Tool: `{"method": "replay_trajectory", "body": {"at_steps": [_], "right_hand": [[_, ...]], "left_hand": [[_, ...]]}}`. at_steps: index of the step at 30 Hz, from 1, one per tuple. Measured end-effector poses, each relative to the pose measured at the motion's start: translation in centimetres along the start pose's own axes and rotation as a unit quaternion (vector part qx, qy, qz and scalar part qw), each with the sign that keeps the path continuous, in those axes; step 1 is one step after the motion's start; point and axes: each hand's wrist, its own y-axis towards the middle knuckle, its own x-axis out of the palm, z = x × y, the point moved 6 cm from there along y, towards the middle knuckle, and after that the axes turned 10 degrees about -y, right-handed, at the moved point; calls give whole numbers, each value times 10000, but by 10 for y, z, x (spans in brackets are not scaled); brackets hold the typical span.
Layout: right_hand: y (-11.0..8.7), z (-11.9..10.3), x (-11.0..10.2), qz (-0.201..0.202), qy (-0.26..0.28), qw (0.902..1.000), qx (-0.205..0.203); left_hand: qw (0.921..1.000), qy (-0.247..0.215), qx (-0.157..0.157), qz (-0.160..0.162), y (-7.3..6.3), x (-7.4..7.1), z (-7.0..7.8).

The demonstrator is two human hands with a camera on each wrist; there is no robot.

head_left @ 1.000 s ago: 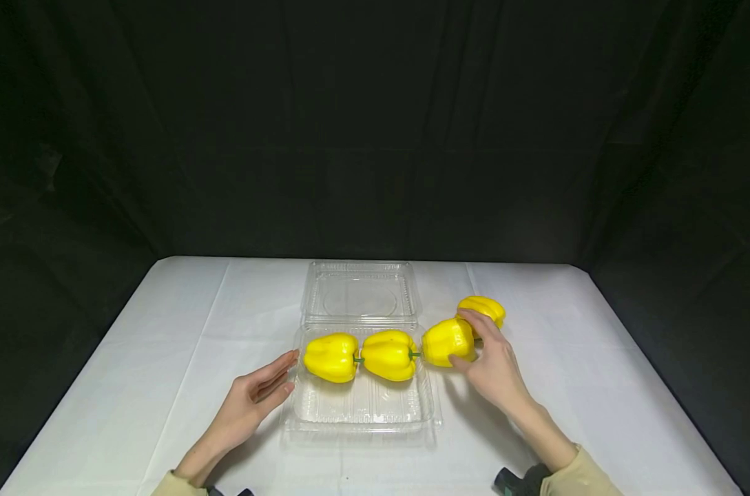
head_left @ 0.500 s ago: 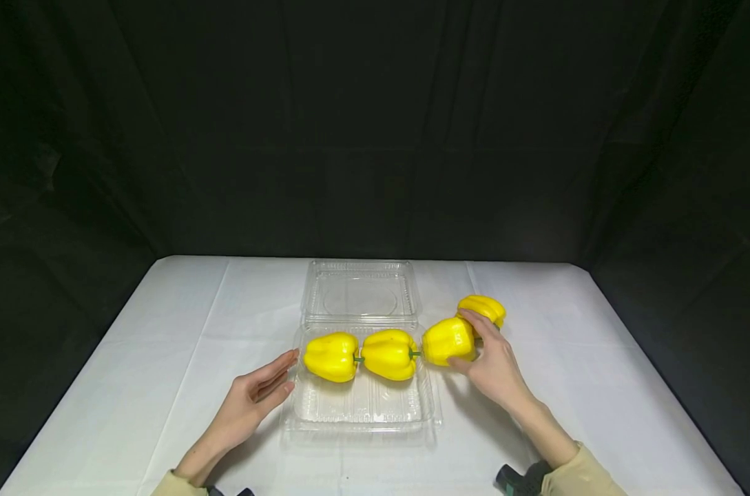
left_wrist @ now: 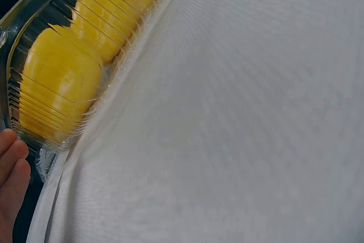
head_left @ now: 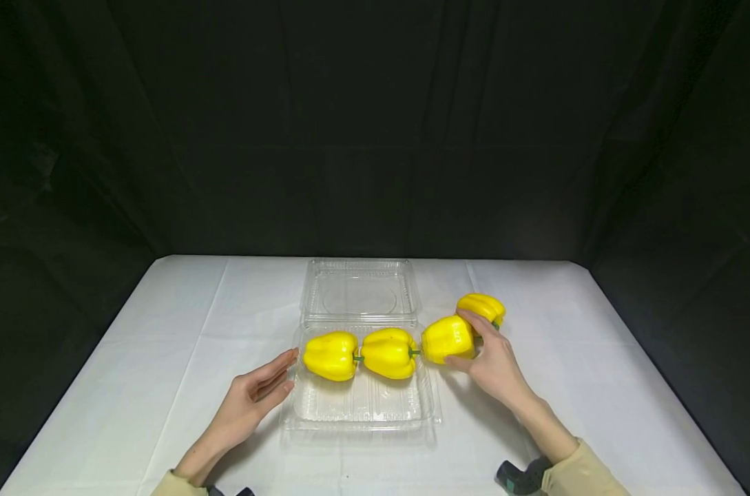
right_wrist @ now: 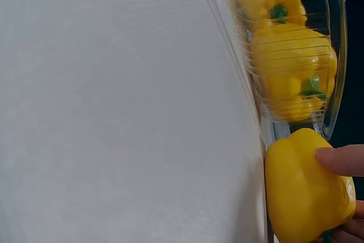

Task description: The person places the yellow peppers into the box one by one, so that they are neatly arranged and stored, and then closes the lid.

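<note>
My right hand (head_left: 497, 364) grips a yellow bell pepper (head_left: 446, 339) at the right edge of a clear plastic clamshell container (head_left: 362, 406). In the right wrist view this bell pepper (right_wrist: 304, 189) has the thumb on one side and fingers on the other, its green stem pointing toward the hand. Two more bell peppers lie in the container's base, a left one (head_left: 331, 356) and a middle one (head_left: 389, 353), stems to the right. At the container's left rim is my left hand (head_left: 253, 399), fingers fairly straight, thumb apart, holding nothing.
Behind the held pepper lies another yellow bell pepper (head_left: 483, 305) on the white-covered table (head_left: 164, 344), partly hidden by the right hand's fingers. The container's lid (head_left: 360, 293) lies folded back, away from me. Black curtains (head_left: 375, 138) enclose the table's back and sides.
</note>
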Motion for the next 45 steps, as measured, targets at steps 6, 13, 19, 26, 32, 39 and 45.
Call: {"method": "replay_trajectory", "body": {"at_steps": [6, 13, 19, 26, 32, 39, 45], "right_hand": [[1, 0, 0, 25, 22, 10000, -48], [2, 1, -1, 78, 16, 9999, -78], [1, 0, -2, 145, -36, 9999, -81], [1, -1, -6, 200, -49, 9998, -42], [1, -2, -8, 177, -81, 9998, -10], [0, -3, -10, 182, -67, 9998, 16], [-1, -2, -12, 214, -99, 9997, 48]], "left_hand": [[10000, 2, 20, 16, 0, 0, 1], [10000, 13, 13, 35, -2, -1, -2], [10000, -25, 30, 16, -2, -1, -2], [10000, 26, 33, 21, -1, -1, -2], [10000, 16, 7, 31, -1, -1, -1], [10000, 35, 47, 27, 0, -1, -1], [10000, -13, 68, -17, 0, 0, -1]]}}
